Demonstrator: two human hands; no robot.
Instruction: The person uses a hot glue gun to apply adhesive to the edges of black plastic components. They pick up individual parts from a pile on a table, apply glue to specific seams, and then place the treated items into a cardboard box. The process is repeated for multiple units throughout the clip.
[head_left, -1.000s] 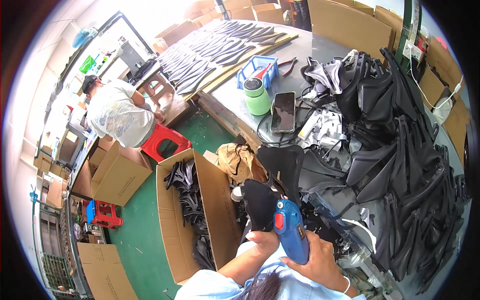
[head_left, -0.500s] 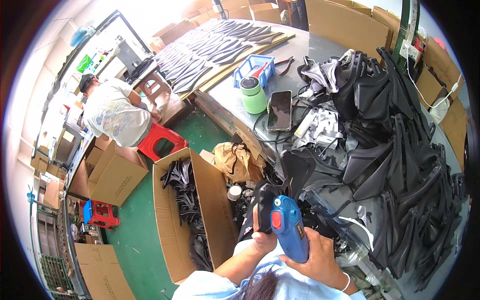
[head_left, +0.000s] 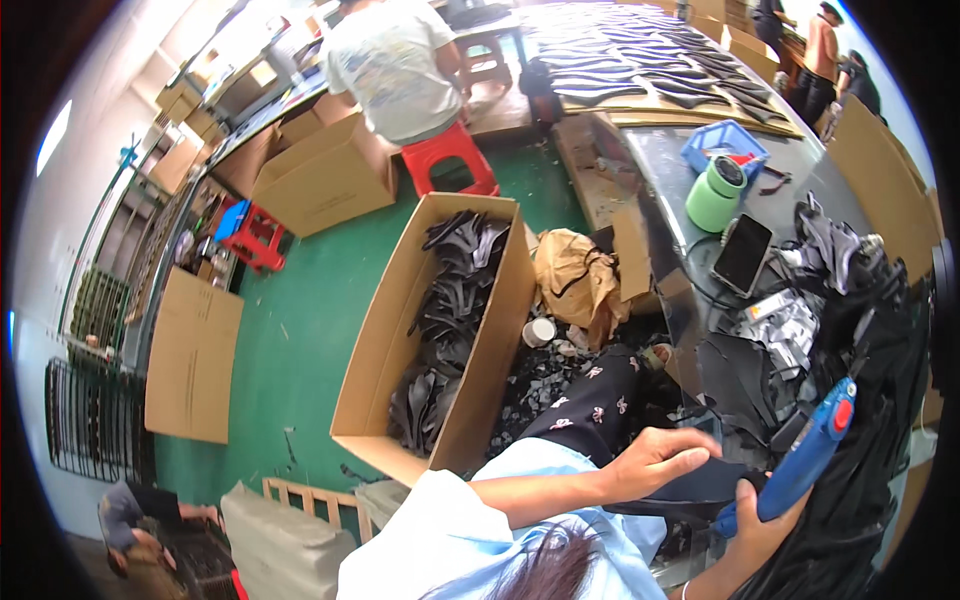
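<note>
My right hand (head_left: 765, 530) is closed around a blue handheld power tool (head_left: 805, 455) with a red button, its thin tip pointing up and away. The thumb of that hand also lies against a black molded piece (head_left: 690, 495) beside the tool. My left hand (head_left: 660, 466) is just above this piece with its fingers stretched to the right, their tips slightly blurred. Whether it touches the piece I cannot tell. A heap of black molded parts (head_left: 870, 400) lies on the metal table to the right, partly behind the tool.
An open cardboard box (head_left: 455, 400) with black parts stands left of my legs. The table holds a green bottle (head_left: 715, 192), a phone (head_left: 743, 255) and a blue basket (head_left: 722, 142). Black scraps (head_left: 535, 385) cover the floor by the box. A person sits on a red stool (head_left: 450, 160) ahead.
The view has swung to the left. My right hand has brought the blue tool to the right and tilted it; my left hand has come off the black piece it was gripping.
</note>
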